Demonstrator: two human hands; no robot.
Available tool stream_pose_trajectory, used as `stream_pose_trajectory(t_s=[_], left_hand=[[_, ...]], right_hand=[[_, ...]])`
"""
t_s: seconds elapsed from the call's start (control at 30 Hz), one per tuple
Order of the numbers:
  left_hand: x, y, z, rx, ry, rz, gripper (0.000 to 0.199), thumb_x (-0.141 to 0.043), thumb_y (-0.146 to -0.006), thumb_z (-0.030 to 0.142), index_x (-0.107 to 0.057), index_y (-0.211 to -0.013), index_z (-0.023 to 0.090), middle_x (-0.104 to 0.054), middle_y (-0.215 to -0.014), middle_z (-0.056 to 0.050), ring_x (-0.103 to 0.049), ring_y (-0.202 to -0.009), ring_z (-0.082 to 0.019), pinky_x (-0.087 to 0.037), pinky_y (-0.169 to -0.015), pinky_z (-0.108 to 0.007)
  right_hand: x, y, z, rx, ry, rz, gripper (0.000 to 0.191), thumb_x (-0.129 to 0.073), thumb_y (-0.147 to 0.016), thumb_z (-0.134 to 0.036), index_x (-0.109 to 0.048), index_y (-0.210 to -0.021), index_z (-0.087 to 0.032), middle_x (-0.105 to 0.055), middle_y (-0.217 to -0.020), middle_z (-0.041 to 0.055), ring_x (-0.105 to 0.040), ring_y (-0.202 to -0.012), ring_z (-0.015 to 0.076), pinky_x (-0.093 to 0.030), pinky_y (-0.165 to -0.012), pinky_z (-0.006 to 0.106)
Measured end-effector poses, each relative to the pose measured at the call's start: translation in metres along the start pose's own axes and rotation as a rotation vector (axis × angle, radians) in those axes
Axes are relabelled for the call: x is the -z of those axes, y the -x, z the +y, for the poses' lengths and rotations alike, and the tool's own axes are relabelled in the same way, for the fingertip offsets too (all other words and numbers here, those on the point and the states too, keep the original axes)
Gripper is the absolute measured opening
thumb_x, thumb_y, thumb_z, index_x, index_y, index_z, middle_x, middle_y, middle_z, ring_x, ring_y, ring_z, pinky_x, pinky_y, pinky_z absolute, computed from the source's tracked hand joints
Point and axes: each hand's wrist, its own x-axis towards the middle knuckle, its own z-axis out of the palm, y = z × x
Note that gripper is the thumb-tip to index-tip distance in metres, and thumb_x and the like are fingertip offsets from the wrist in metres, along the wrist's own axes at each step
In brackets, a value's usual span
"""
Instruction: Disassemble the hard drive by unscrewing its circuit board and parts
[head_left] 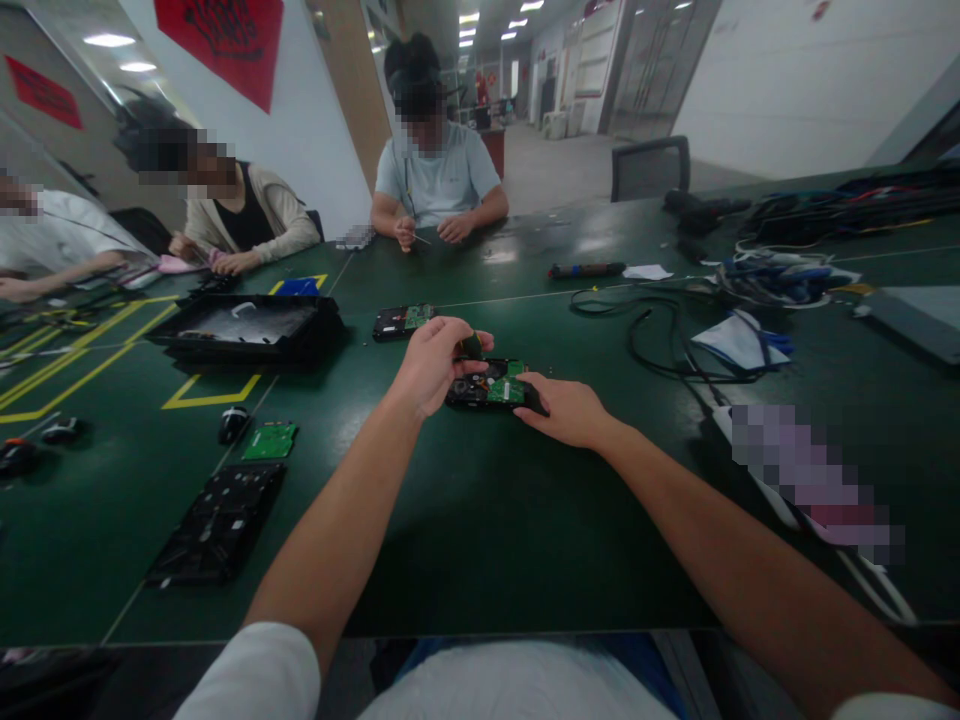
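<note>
A hard drive (499, 388) with its green circuit board facing up lies on the table in front of me. My left hand (441, 362) is closed around the dark handle of a screwdriver (471, 346), over the drive's left part; the tip is hard to make out. At the drive's right end, my right hand (564, 408) grips the edge, thumb and fingers on either side. Just behind my left hand lies another hard drive (401, 320), also with green board showing.
To the left are a loose green circuit board (271, 441), a black drive casing (221, 525), a computer mouse (233, 425) and a black tray (247, 330). Cables (652, 340), a face mask (739, 342) and a power strip (757, 470) lie right. Several people sit across the table.
</note>
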Motion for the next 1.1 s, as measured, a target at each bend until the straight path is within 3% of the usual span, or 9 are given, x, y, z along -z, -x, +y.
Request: stream_pose_trajectory(t_s=[0.3,0.5,0.67,0.87,1.1], left_hand=[[0.0035,-0.0011,0.0001,-0.048,-0.017,0.008,0.012,-0.074,-0.073,0.025,-0.066,-0.079,0.019,-0.068,-0.086,-0.003,-0.064,-0.078,-0.016,-0.053,-0.056,-0.023],[0.004,-0.0017,-0.0004,0.011,0.025,-0.052,0.011,-0.068,-0.075,0.024,-0.067,-0.084,0.018,-0.073,-0.085,-0.007,-0.071,-0.084,-0.02,-0.054,-0.058,-0.024],[0.0036,-0.0036,-0.0012,0.02,0.052,-0.009,0.008,-0.068,-0.079,0.025,-0.065,-0.081,0.017,-0.075,-0.09,-0.01,-0.072,-0.09,-0.021,-0.058,-0.067,-0.027],[0.0053,-0.0046,-0.0024,-0.085,-0.045,0.064,0.008,-0.068,-0.079,0.022,-0.072,-0.076,0.016,-0.069,-0.09,-0.006,-0.063,-0.078,-0.015,-0.049,-0.056,-0.022],[0.0011,-0.0021,-0.0005,0.017,0.046,0.025,0.006,-0.069,-0.087,0.022,-0.066,-0.089,0.017,-0.076,-0.09,-0.009,-0.072,-0.086,-0.02,-0.058,-0.062,-0.026]], right_hand=[[-0.0006,-0.0002,-0.0001,-0.011,0.008,0.001,0.06,-0.056,-0.103,-0.055,-0.051,-0.154,-0.024,-0.079,-0.124,0.0127,-0.076,-0.107,0.0324,-0.055,-0.084,0.038],[-0.0005,0.0002,0.0003,-0.002,0.014,0.008,0.061,-0.056,-0.102,-0.056,-0.051,-0.153,-0.023,-0.078,-0.127,0.013,-0.076,-0.109,0.033,-0.056,-0.085,0.039],[-0.0021,0.0,0.0016,0.007,0.007,0.02,0.058,-0.057,-0.102,-0.054,-0.052,-0.152,-0.024,-0.077,-0.128,0.0123,-0.076,-0.11,0.0325,-0.055,-0.085,0.038],[-0.0012,-0.0002,0.0009,0.001,0.003,0.007,0.059,-0.055,-0.103,-0.055,-0.051,-0.153,-0.024,-0.078,-0.126,0.0127,-0.076,-0.109,0.0333,-0.055,-0.083,0.039],[-0.0012,0.0,0.0009,0.001,0.013,0.009,0.058,-0.056,-0.103,-0.054,-0.051,-0.152,-0.025,-0.077,-0.13,0.0124,-0.076,-0.111,0.0337,-0.056,-0.085,0.04]])
